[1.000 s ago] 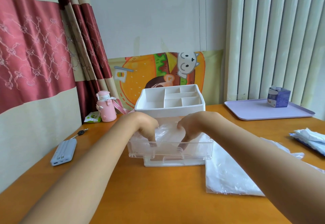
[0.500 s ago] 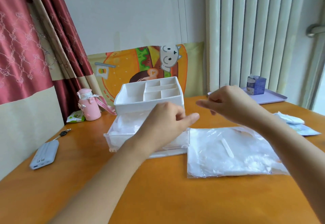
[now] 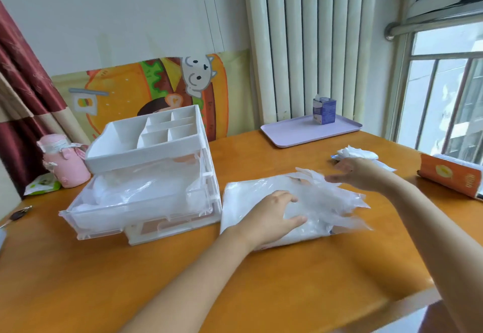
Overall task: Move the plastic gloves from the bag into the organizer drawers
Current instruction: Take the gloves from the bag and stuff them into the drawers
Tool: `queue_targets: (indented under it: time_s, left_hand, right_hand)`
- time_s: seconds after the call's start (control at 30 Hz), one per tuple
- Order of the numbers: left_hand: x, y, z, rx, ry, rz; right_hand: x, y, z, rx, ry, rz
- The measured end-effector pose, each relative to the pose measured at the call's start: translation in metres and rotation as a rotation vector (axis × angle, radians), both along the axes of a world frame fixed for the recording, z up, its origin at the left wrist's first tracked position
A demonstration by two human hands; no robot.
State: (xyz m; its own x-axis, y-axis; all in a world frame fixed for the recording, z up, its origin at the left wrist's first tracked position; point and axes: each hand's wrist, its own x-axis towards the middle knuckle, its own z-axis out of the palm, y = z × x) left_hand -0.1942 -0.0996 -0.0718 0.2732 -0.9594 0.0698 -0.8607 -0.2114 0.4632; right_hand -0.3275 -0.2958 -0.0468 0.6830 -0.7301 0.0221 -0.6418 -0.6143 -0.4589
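**Inspector:** Starting at the left, what is the organizer showing?

**Assistant:** Its top drawer is standing pulled out toward the person, so it is lying open from above for loading. Packed gloves are already lying inside and filling most of it.

**Inspector:** And the bag?

**Assistant:** The bag is lying flat on the table, just beside the organizer's right side. The left hand is pressing down on it with fingers spread and straight, gripping nothing. I judge it is pinning the bag so that it is not sliding while gloves are coming out.

**Inspector:** The right end?

**Assistant:** Loose gloves are fanning out of the bag's right end, partly lifted. The right hand is reaching over them, with its fingertips at their upper edge. It is blurred, so I cannot tell whether it is pinching them or only touching.

**Inspector:** Progress?

**Assistant:** Partly done, in my judgement. This batch is waiting to go leftward into the drawer.
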Motion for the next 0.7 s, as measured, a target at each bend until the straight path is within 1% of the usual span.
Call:
queue_targets:
  time_s: [0.2,0.3,0.37,0.4,0.47,0.57,0.63,0.7]
  left_hand:
    - [0.017,-0.028,-0.036,0.179,-0.071,0.162]
    - [0.021,-0.034,-0.047,0.203,-0.098,0.19]
    - [0.025,-0.037,-0.05,0.197,-0.102,0.193]
    - [0.026,-0.038,-0.051,0.193,-0.106,0.196]
    - [0.028,-0.04,-0.053,0.188,-0.122,0.201]
    - [0.028,-0.04,-0.055,0.178,-0.131,0.205]
    - [0.029,-0.04,-0.057,0.163,-0.126,0.208]
    - [0.03,-0.041,-0.058,0.157,-0.12,0.214]
  right_hand:
    - [0.015,-0.01,-0.017,0.124,0.074,0.084]
    - [0.025,-0.015,-0.036,0.134,0.093,0.083]
    - [0.029,-0.019,-0.044,0.12,0.044,0.064]
    - [0.03,-0.022,-0.046,0.09,-0.011,0.035]
    - [0.032,-0.028,-0.045,0.031,-0.197,-0.069]
    - [0.029,-0.029,-0.039,0.06,-0.463,-0.197]
    - [0.026,-0.03,-0.038,0.169,-0.65,-0.196]
    - [0.02,-0.026,-0.034,0.356,-0.793,-0.137]
